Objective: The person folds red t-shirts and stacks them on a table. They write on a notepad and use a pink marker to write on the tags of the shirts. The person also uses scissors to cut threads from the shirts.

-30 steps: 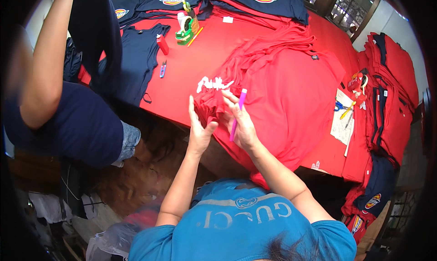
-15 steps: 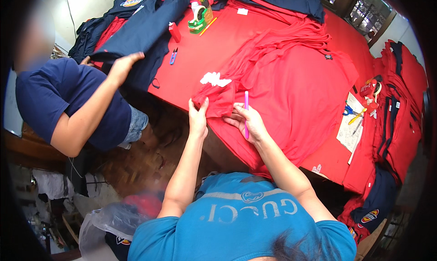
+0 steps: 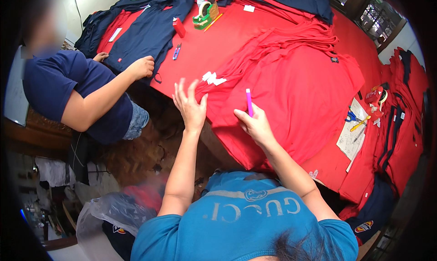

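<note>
A pile of red shirts [image 3: 291, 92] spreads over the table in front of me, its folds fanned toward the far side. Small white labels [image 3: 213, 79] stick out at the pile's left end. My left hand [image 3: 191, 110] is raised beside them, fingers spread, holding nothing; whether a fingertip touches the cloth I cannot tell. Over the pile's near part, my right hand [image 3: 258, 126] is closed around a pink-purple pen [image 3: 249, 101] that points up and away from me.
Across the left corner a co-worker [image 3: 84, 90] handles navy garments [image 3: 150, 40]. Thread snips [image 3: 176, 52], a red bottle [image 3: 179, 28] and a green tape dispenser [image 3: 205, 17] stand or lie beyond. At right are scissors [image 3: 351, 115], paper [image 3: 347, 143] and stacked red garments [image 3: 403, 124].
My left hand has let go of the red cloth and opened, moving slightly up and left. My right hand has drawn back from the cloth with the pen. The co-worker has lowered the navy garment.
</note>
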The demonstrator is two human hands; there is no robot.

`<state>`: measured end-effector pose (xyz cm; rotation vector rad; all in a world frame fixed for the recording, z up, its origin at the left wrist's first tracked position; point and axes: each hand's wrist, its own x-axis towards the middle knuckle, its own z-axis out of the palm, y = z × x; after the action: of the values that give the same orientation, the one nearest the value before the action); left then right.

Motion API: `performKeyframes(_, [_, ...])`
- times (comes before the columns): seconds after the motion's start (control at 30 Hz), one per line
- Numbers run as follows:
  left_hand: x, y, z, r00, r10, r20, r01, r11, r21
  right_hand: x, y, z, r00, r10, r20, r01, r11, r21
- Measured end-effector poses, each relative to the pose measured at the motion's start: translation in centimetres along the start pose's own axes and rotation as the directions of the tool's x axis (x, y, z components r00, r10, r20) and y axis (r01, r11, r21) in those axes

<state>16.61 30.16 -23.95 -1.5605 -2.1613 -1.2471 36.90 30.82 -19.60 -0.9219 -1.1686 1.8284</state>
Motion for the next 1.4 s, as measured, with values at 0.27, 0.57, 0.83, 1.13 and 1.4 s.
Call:
performKeyframes(0.27, [-1.0,0.1,-1.7,0.979,0.201,0.028,-0.203,0.971,0.128,-6.2,-6.8,-6.9,0.923,-0.354,-0.152,0.011,0.42,-0.908])
performKeyframes(0.57, [-3.3,5.4,-2.5,0.958,0.261,0.121,-0.239,0.955,-0.173,1.6,-0.2,-0.9,0.766,-0.456,0.452,0.641,0.504,-0.578])
performKeyframes(0.83, [-3.8,4.3,-3.2,0.906,0.193,0.378,-0.019,0.909,-0.417,2.5,1.4,-1.8,0.743,-0.459,0.487,0.655,0.347,-0.672])
performKeyframes(1.13, [-1.1,1.5,-1.8,0.999,0.038,0.004,-0.038,0.997,0.063,0.7,-2.6,-2.3,0.85,-0.126,0.511,0.522,0.333,-0.785])
performKeyframes(1.4, [-1.9,3.2,-2.5,0.967,0.249,0.054,-0.238,0.958,-0.157,3.1,-1.7,-0.1,0.755,-0.419,0.505,0.646,0.341,-0.683])
